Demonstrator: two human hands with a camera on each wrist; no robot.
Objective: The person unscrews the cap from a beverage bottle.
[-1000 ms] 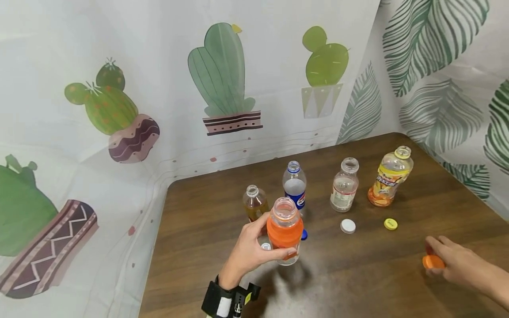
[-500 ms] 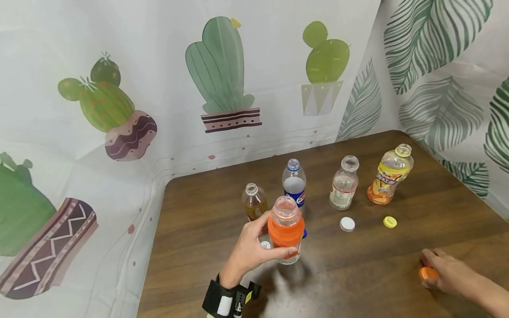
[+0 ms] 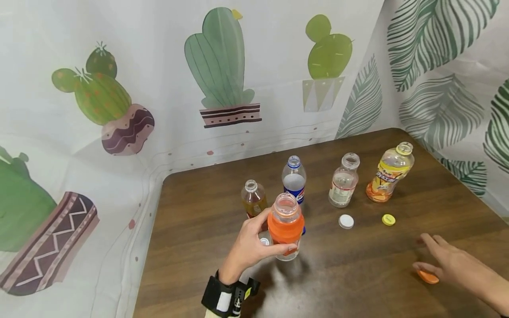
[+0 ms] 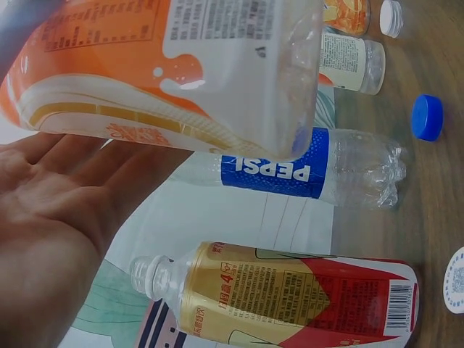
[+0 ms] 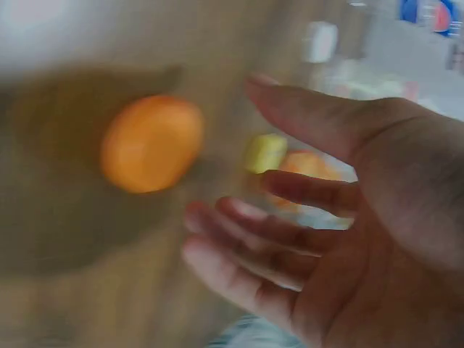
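My left hand (image 3: 250,243) grips an uncapped clear bottle with an orange label (image 3: 285,226), held upright above the table. In the left wrist view that bottle's label (image 4: 145,65) fills the upper left. At the table's right side, my right hand (image 3: 453,263) has its fingers spread and thumb apart. Beside it is an orange cap (image 3: 428,277), partly covered by the hand in the head view. The right wrist view, blurred, shows the orange cap (image 5: 152,143) apart from the fingertips, with nothing between thumb and fingers.
Uncapped bottles stand behind: a tea-coloured one (image 3: 254,198), a Pepsi bottle (image 3: 294,179), a clear one (image 3: 343,181) and a yellow-labelled one (image 3: 389,172). A white cap (image 3: 346,221), a yellow cap (image 3: 389,219) and a blue cap (image 4: 427,117) lie on the table (image 3: 191,247).
My right hand has lowered the orange cap slightly down and left, then let go of it, its fingers spreading. The left hand still holds the orange-labelled bottle in nearly the same place.
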